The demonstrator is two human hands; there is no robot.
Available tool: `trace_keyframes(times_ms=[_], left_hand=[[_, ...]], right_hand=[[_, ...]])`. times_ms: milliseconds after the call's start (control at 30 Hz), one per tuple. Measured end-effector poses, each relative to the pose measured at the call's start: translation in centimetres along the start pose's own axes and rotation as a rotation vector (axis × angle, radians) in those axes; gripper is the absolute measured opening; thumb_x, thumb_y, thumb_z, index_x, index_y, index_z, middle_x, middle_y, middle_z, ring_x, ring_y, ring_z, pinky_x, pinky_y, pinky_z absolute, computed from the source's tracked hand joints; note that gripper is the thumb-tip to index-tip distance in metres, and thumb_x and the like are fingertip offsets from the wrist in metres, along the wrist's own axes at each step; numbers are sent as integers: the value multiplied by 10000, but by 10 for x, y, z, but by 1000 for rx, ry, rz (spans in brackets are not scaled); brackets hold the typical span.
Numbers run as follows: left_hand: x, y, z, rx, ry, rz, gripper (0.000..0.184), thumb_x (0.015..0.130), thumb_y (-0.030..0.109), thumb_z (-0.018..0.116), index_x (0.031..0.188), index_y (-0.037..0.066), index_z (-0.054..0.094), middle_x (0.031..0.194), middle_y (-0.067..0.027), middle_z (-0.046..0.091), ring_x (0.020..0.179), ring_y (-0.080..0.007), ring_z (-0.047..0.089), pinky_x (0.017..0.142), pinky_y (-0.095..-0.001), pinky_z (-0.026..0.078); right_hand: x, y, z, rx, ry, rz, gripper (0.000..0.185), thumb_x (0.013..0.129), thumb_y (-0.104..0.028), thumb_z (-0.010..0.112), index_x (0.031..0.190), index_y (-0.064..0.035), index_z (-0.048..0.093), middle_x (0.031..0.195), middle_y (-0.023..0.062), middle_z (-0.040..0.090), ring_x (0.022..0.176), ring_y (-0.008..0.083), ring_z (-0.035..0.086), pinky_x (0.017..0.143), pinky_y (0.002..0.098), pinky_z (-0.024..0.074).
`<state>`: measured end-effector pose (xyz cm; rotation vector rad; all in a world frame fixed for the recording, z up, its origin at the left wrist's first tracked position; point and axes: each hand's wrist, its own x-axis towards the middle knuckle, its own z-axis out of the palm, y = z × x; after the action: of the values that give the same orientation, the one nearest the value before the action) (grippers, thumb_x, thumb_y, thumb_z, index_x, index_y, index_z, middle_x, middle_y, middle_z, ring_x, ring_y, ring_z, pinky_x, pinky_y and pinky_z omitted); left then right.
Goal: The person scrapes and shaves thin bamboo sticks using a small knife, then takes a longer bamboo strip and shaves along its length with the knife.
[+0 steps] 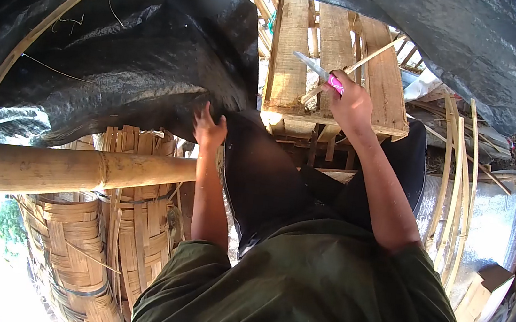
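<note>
A knife with a pink handle [335, 85] is in my right hand [350, 105], its blade [310, 62] pointing up and left over a wooden slatted bench [336, 42]. A thin bamboo strip [374, 53] passes diagonally by the same hand, above the slats; whether my fingers also grip it is hard to make out. My left hand [209, 127] is at the black plastic sheet [168, 102], beside my left thigh, with its fingers spread and nothing visible in them.
A thick bamboo pole [86, 173] runs across the left, above woven bamboo baskets [76, 248]. Long bamboo strips [456, 185] stand at the right near a cardboard box [485, 293]. Dark plastic sheeting [466, 42] hangs at the upper right.
</note>
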<state>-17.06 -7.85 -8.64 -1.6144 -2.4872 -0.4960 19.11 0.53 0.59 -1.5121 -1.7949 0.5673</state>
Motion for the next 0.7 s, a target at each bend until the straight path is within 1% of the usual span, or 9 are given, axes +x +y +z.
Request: trace_keyframes(times_ms=[33, 100, 200, 233, 300, 433, 567, 633, 700], left_hand=[[14, -19, -2, -286, -99, 128, 523, 953, 276, 648, 1395, 24, 523, 1365, -221, 598, 1285, -383, 562, 999, -497, 505], [14, 3, -47, -1229, -695, -233, 469, 986, 373, 642, 1285, 13, 618, 1291, -204, 651, 1176, -322, 650, 852, -399, 583], [13, 13, -81, -1279, -1696, -78, 520, 1016, 451, 581, 1194, -32, 656, 1107, -193, 729, 875, -270, 743, 557, -295, 567], [1, 24, -77, -1020, -1598, -20, 531, 1041, 434, 523, 1194, -59, 644, 1109, -197, 728, 827, -274, 749, 567, -299, 570], [-14, 20, -28, -885, -750, -372, 457, 1044, 346, 538, 1221, -65, 634, 1110, -193, 729, 837, -255, 750, 575, -303, 577], [-25, 66, -104, -800, -678, -31, 258, 1014, 128, 578, 1230, 18, 664, 1095, -131, 738, 912, -226, 733, 734, -350, 607], [-79, 103, -139, -757, -715, 1039, 235, 957, 168, 616, 1160, 106, 717, 1216, -77, 704, 1207, -298, 636, 1124, -523, 404], [-112, 90, -108, -637, -940, 1241, 293, 1003, 237, 544, 1234, 119, 679, 1329, -70, 651, 1334, -282, 543, 1178, -522, 328], [-99, 67, -95, -521, -802, 1148, 324, 1025, 242, 495, 1279, 109, 646, 1367, -76, 623, 1365, -285, 509, 1188, -510, 312]], right_hand=[[2, 0, -1, -5, 11, -13, 245, 903, -202, 727, 1126, -124, 662, 904, 170, 719, 827, 406, 688, 692, 472, 536], [2, 1, -1, -2, 10, -7, 239, 902, -200, 727, 1119, -122, 663, 900, 171, 717, 822, 404, 688, 687, 471, 534], [2, 1, -3, 8, 6, -7, 230, 900, -197, 728, 1107, -119, 665, 892, 173, 715, 816, 402, 688, 678, 469, 532], [1, 1, -2, 17, 0, -13, 227, 899, -196, 730, 1103, -120, 665, 889, 173, 715, 815, 400, 688, 675, 467, 531], [2, 0, -3, 23, -9, -5, 225, 900, -194, 730, 1103, -121, 665, 888, 168, 717, 816, 398, 690, 674, 464, 531], [1, 5, 0, 8, 5, -12, 275, 895, -269, 748, 1111, -124, 661, 900, 144, 730, 814, 381, 703, 686, 459, 541], [2, -1, -3, 7, -33, 17, 272, 900, -257, 741, 1123, -127, 656, 909, 141, 730, 828, 378, 703, 698, 461, 542], [3, -1, -4, 7, -28, 9, 253, 904, -251, 734, 1112, -129, 657, 912, 147, 728, 835, 379, 702, 707, 463, 542], [3, 3, -1, 8, -16, -1, 249, 903, -239, 735, 1110, -124, 660, 910, 150, 726, 831, 379, 701, 698, 459, 543]])
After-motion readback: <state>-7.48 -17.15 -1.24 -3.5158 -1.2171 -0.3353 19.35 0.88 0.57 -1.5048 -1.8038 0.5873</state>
